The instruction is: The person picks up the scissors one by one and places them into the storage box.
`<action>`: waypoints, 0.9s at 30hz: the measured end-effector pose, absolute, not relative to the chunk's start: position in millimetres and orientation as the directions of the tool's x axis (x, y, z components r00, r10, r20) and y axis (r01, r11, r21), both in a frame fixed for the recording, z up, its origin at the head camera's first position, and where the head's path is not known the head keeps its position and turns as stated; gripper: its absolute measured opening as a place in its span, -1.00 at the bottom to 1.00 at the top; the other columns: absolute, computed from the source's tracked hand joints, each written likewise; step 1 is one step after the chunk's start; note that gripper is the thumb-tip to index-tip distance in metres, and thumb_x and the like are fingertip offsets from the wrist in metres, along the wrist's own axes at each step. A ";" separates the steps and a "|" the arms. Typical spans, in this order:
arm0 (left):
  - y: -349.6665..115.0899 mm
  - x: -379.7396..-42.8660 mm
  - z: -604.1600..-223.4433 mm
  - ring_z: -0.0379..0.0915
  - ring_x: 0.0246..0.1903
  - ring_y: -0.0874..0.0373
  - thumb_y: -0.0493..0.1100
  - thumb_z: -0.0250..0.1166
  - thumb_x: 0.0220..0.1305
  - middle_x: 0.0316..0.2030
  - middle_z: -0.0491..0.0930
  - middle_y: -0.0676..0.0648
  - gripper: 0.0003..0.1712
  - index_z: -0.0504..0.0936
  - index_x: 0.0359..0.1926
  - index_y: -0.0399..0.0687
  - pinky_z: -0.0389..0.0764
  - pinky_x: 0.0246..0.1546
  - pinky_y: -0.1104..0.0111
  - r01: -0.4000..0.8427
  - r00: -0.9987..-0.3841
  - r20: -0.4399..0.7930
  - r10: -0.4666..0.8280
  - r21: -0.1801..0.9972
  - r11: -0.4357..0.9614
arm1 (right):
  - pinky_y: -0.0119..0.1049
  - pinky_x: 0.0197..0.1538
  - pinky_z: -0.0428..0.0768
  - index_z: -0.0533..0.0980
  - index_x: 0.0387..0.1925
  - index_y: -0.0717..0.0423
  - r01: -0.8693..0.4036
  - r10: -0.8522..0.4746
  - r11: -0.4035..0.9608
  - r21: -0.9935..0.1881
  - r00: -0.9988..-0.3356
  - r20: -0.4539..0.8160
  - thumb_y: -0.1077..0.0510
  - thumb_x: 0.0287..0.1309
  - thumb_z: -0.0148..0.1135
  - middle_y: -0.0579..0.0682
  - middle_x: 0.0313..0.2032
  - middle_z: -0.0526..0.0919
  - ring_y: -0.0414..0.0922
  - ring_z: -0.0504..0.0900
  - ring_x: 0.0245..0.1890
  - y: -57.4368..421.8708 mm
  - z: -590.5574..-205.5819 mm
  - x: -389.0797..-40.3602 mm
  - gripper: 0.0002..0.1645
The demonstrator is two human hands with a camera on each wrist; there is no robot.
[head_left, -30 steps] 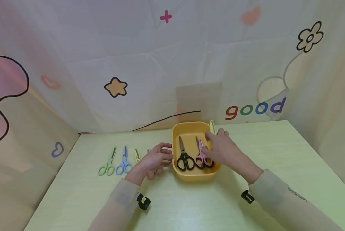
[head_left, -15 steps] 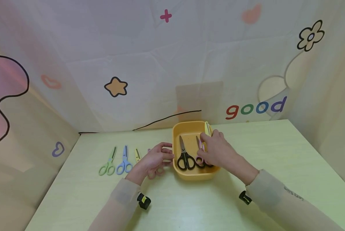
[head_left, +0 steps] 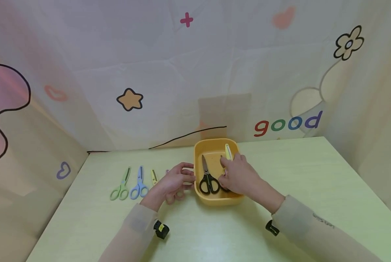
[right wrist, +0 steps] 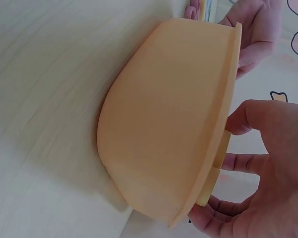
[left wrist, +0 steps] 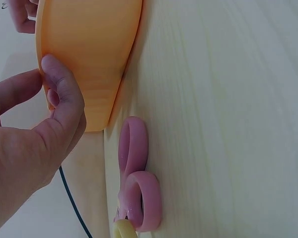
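My right hand (head_left: 239, 176) holds yellow scissors (head_left: 228, 152), blade end up, over the right half of an orange-yellow plastic bin (head_left: 219, 201). In the right wrist view, their yellow handles (right wrist: 208, 187) show just past the bin's rim, among the fingers. My left hand (head_left: 177, 180) pinches the bin's left rim, its bent fingers against the outer wall in the left wrist view. Black-handled scissors (head_left: 209, 183) lie in the bin's left half. Beside them, other scissors are mostly hidden under my right hand. Pink scissors (left wrist: 149, 201) lie on the table below my left hand.
Left of the bin, green scissors (head_left: 120, 191), blue scissors (head_left: 139, 189) and another yellow pair (head_left: 154, 176) lie in a row on the pale table (head_left: 84, 218). A printed curtain (head_left: 169, 80) hangs behind the table's back edge.
My right hand has moved left and slightly down with the yellow scissors, from the bin's right rim to over its inside, covering the pink scissors there. My left hand stays at the rim.
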State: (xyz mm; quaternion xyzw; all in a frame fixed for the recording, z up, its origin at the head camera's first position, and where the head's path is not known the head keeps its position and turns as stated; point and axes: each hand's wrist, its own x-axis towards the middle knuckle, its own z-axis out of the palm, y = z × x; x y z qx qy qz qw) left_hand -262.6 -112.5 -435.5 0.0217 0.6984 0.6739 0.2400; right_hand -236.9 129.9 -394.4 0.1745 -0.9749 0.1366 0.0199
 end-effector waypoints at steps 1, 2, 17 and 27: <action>-112.8 -262.2 -435.6 0.58 -0.26 0.03 -0.36 0.19 0.47 -0.01 0.45 -0.16 -0.44 0.26 0.40 -0.19 0.17 -0.57 0.34 -0.293 -0.884 -0.306 0.353 0.952 0.091 | -0.10 -0.33 0.51 0.53 -0.11 0.11 -0.349 -0.338 0.901 -0.259 -0.937 0.086 0.05 0.13 0.26 0.22 -0.29 0.41 0.14 0.42 -0.23 128.6 -395.9 -236.6 -0.68; -113.0 -262.2 -435.9 0.58 -0.26 0.03 -0.36 0.18 0.46 -0.01 0.45 -0.17 -0.44 0.26 0.40 -0.20 0.20 -0.55 0.34 -0.288 -0.886 -0.301 0.354 0.953 0.092 | -0.11 -0.34 0.50 0.53 -0.12 0.11 -0.352 -0.341 0.900 -0.258 -0.936 0.088 0.06 0.13 0.27 0.21 -0.31 0.41 0.14 0.42 -0.24 127.5 -397.6 -236.3 -0.69; -114.9 -261.0 -437.3 0.59 -0.20 0.01 -0.37 0.18 0.47 0.02 0.44 -0.20 -0.44 0.27 0.41 -0.21 0.40 -0.39 0.34 -0.273 -0.888 -0.292 0.355 0.956 0.103 | -0.01 -0.28 0.58 0.54 -0.03 0.17 -0.366 -0.367 0.911 -0.191 -0.930 0.033 0.06 0.24 0.30 0.22 -0.33 0.47 0.19 0.48 -0.19 117.9 -412.5 -231.8 -0.65; -111.7 -261.1 -435.9 0.57 -0.24 0.02 -0.39 0.19 0.45 -0.02 0.44 -0.17 -0.43 0.26 0.40 -0.23 0.42 -0.47 0.36 -0.274 -0.891 -0.287 0.351 0.958 0.086 | 0.01 -0.26 0.59 0.53 -0.04 0.16 -0.356 -0.367 0.917 -0.178 -0.929 -0.034 0.10 0.26 0.28 0.31 -0.20 0.49 0.20 0.50 -0.18 118.6 -415.2 -231.8 -0.70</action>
